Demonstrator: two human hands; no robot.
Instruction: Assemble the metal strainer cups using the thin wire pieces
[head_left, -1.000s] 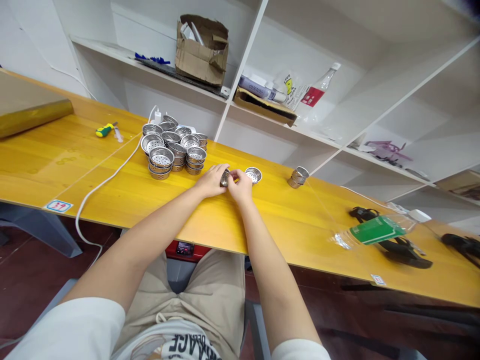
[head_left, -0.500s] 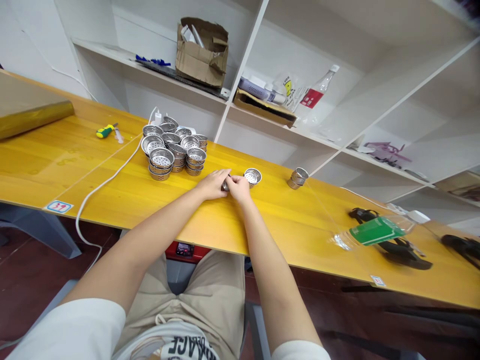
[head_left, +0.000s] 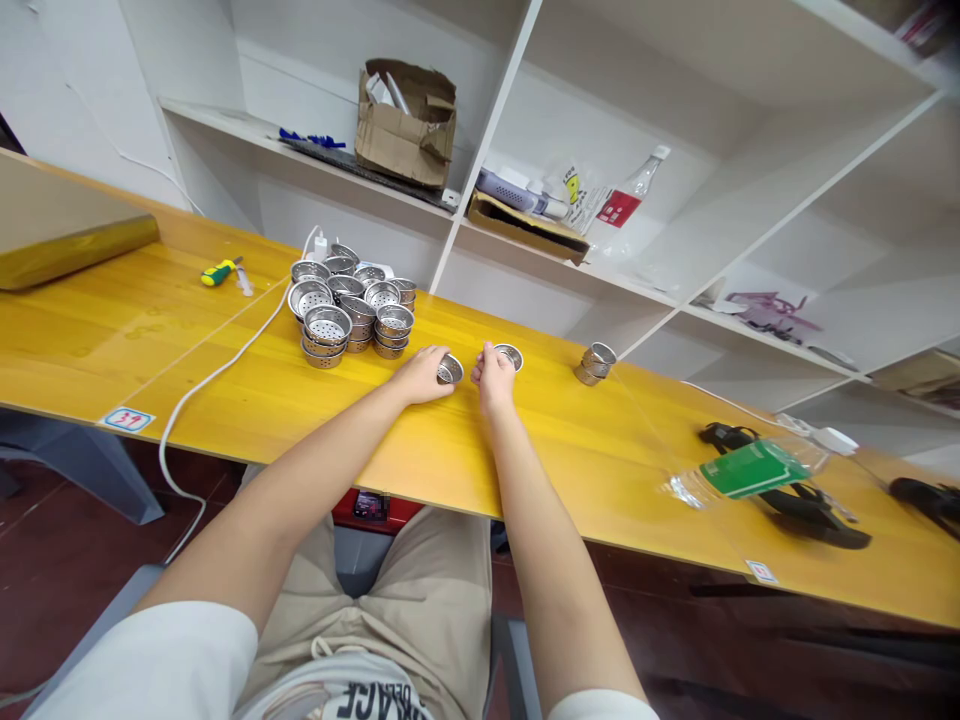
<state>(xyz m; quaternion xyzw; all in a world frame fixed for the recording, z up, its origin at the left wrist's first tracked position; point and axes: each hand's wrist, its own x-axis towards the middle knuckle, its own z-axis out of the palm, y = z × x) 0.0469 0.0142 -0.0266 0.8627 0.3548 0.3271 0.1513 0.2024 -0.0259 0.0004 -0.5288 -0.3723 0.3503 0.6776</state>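
My left hand (head_left: pixel 424 377) is closed around the side of a shallow perforated metal cup (head_left: pixel 450 370), its open top tilted toward me. To its right, my right hand (head_left: pixel 493 380) is raised slightly with the fingers curled together; what they pinch, if anything, is hidden. Just behind the right hand is another perforated metal cup (head_left: pixel 511 356), partly covered by it. Left of both hands stands a cluster of several perforated metal cups (head_left: pixel 328 325), many stacked. Farther right, a small stack of the same cups (head_left: pixel 595 362) stands apart.
A white cable (head_left: pixel 225 352) crosses the yellow table (head_left: pixel 592 470) on the left, near a green-yellow screwdriver (head_left: pixel 219 272). On the right lie a green-labelled bottle (head_left: pixel 757 468) and black sandals (head_left: pixel 814 515). White shelves with a cardboard box (head_left: pixel 405 130) rise behind.
My hands, which were together around a cup, have moved apart. The left keeps the cup, now more exposed; the right has shifted right, in front of the other cup. The view has tilted slightly.
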